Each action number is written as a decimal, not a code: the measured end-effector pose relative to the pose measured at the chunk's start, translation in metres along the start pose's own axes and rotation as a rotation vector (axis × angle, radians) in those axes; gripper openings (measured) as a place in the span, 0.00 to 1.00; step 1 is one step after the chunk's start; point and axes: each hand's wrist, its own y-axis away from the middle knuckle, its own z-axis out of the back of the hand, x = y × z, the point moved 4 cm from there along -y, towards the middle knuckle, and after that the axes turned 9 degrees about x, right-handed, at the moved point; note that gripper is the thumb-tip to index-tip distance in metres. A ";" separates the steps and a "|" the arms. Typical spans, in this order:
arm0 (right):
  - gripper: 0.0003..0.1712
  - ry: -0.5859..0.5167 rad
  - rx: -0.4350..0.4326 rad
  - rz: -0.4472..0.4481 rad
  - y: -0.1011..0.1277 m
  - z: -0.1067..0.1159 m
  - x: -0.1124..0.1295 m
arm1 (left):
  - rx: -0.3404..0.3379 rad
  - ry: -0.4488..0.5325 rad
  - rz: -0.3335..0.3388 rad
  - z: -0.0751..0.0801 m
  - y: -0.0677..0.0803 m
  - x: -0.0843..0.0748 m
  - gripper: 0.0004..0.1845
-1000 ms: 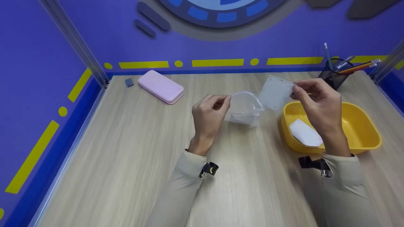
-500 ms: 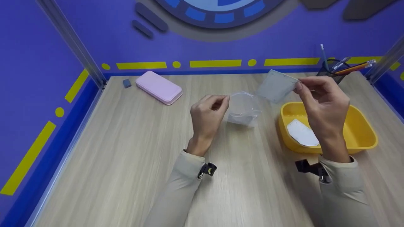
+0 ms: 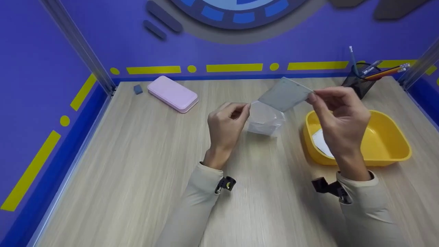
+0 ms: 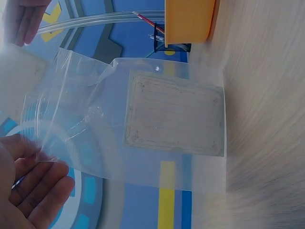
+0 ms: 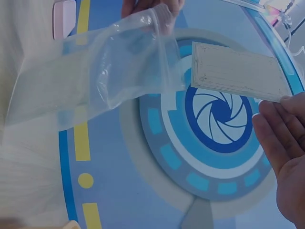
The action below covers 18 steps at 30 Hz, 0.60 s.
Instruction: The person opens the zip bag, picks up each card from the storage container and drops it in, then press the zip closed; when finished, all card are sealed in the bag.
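On the pale wooden desk [image 3: 137,164], the left hand [image 3: 226,128] pinches one clear plastic bag [image 3: 264,120]; the right hand [image 3: 337,115] pinches one thin grey rectangular card [image 3: 284,94] just above the bag's mouth, beside one yellow plastic tray [image 3: 387,137].

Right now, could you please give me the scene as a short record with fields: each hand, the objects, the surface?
left hand: pinches the rim of the clear plastic bag, mouth open
right hand: pinches the grey card, held above the bag mouth
bag contents: one card already inside
yellow tray: holds a white piece
surface: wooden table
far side: pink case, pen holder
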 end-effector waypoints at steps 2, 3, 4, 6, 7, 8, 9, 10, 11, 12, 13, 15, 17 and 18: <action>0.12 0.005 0.017 0.005 0.001 -0.003 -0.001 | 0.003 -0.001 0.001 0.000 0.000 0.000 0.03; 0.12 0.007 0.025 0.010 0.002 -0.005 -0.001 | 0.004 0.000 0.002 0.000 0.000 0.000 0.03; 0.12 0.010 0.034 0.014 0.002 -0.006 -0.002 | 0.004 0.001 0.003 0.000 0.000 0.000 0.03; 0.12 0.019 0.053 0.022 0.003 -0.008 -0.002 | 0.005 0.004 0.004 0.000 0.000 0.000 0.04; 0.12 0.025 0.063 0.026 0.003 -0.009 -0.003 | 0.005 0.006 0.005 0.000 0.001 0.000 0.04; 0.12 0.037 0.074 0.030 0.003 -0.010 -0.003 | 0.005 0.007 0.005 0.000 0.000 0.000 0.04; 0.12 0.046 0.085 0.037 0.003 -0.011 -0.003 | 0.004 0.008 0.005 0.000 0.000 -0.001 0.03; 0.12 0.056 0.097 0.043 0.004 -0.012 -0.004 | 0.005 0.008 0.005 0.000 0.000 0.000 0.04; 0.12 0.061 0.107 0.049 0.004 -0.013 -0.004 | 0.005 0.008 0.006 0.000 0.000 0.000 0.04; 0.13 0.066 0.116 0.056 0.004 -0.014 -0.005 | 0.006 0.008 0.005 0.000 0.000 -0.001 0.03; 0.13 0.077 0.128 0.062 0.005 -0.014 -0.005 | 0.008 0.007 0.005 0.000 0.000 0.000 0.04; 0.14 0.099 0.150 0.075 0.005 -0.016 -0.007 | 0.009 0.003 0.006 0.000 0.000 0.000 0.03; 0.13 0.125 0.169 0.088 0.005 -0.018 -0.008 | 0.011 -0.001 0.007 -0.001 0.000 0.000 0.03; 0.13 0.139 0.178 0.096 0.005 -0.019 -0.009 | 0.011 -0.002 0.007 -0.001 0.001 0.000 0.03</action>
